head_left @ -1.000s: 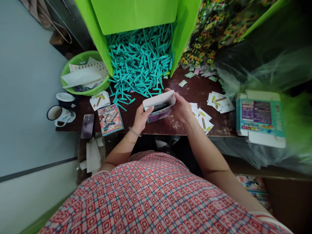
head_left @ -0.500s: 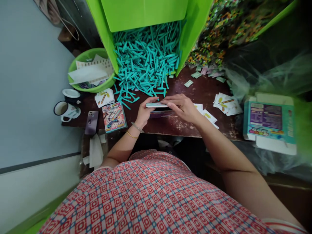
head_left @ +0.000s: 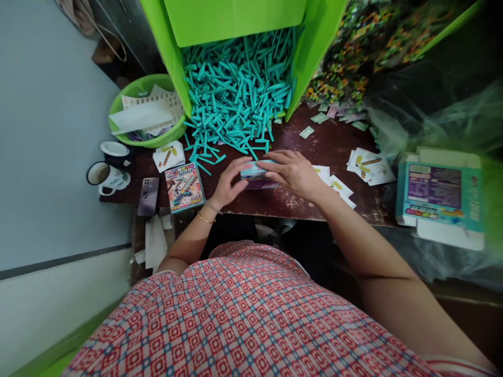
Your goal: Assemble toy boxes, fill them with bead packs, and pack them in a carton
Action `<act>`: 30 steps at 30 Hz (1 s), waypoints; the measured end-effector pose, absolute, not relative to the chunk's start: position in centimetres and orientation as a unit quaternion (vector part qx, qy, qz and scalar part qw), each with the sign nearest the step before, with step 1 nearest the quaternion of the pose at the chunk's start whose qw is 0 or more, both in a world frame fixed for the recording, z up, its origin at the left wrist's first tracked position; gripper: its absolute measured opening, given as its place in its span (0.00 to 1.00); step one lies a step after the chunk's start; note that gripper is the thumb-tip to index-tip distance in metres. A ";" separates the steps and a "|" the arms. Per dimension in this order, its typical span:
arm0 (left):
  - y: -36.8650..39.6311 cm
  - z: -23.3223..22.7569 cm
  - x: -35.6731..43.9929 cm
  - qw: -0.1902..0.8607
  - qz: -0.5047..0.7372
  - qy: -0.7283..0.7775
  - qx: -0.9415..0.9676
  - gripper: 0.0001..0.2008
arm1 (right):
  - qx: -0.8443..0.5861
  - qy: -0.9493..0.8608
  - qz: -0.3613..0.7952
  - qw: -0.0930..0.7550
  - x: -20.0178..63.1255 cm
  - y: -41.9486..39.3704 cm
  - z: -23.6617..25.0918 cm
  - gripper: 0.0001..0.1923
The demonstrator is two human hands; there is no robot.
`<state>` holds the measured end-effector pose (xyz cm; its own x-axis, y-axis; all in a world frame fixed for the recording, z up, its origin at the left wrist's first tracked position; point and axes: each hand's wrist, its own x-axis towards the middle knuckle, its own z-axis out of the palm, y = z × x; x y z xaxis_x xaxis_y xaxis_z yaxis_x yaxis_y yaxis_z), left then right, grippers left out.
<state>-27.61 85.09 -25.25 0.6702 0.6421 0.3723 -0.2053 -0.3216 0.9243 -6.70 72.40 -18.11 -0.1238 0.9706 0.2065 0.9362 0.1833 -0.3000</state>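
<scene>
Both hands were on one small box that lay on the dark wooden table, near its front edge and just in front of the spilled pile of teal plastic sticks. The left hand gripped the box at its left end, fingers curled over the top and thumb low at the side. The right hand lay flatter — palm down, fingers stretched over the top of the box and pressing on it from the right. The box showed a teal top and a purple printed side between the two hands; whether its flap was fully closed could not be told.

The sticks poured out of a bright green bin standing at the back of the table. Left of the hands lay a finished printed box, face up, with a purple phone just beside it and an enamel mug further left. A small stack of printed cards sat near a green basin holding paper sheets. To the right of the hands more cards lay scattered — some partly under the right wrist — and well apart at the far right sat a larger teal carton on clear plastic wrap
</scene>
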 end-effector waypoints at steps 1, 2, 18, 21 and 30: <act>85.2 -25.3 -28.1 0.517 0.367 0.130 0.763 0.20 | -0.640 -0.748 0.044 0.168 -6.8 72.0 -18.2 0.21; 85.3 -25.5 -28.4 0.480 0.356 0.106 0.795 0.18 | -0.645 -0.746 0.038 0.160 -6.9 71.5 -18.4 0.22; 81.1 -21.5 -38.2 0.279 0.406 0.441 0.750 0.29 | -0.755 -0.511 -0.053 0.408 -4.0 64.8 -23.4 0.22; 82.7 -19.5 -41.8 0.146 0.304 0.568 0.751 0.38 | -0.829 -0.464 -0.069 0.305 -1.8 61.4 -27.6 0.20; 82.9 -26.3 -37.6 0.035 0.011 0.595 0.803 0.37 | -0.928 -0.330 -0.081 0.151 3.9 53.5 -29.2 0.23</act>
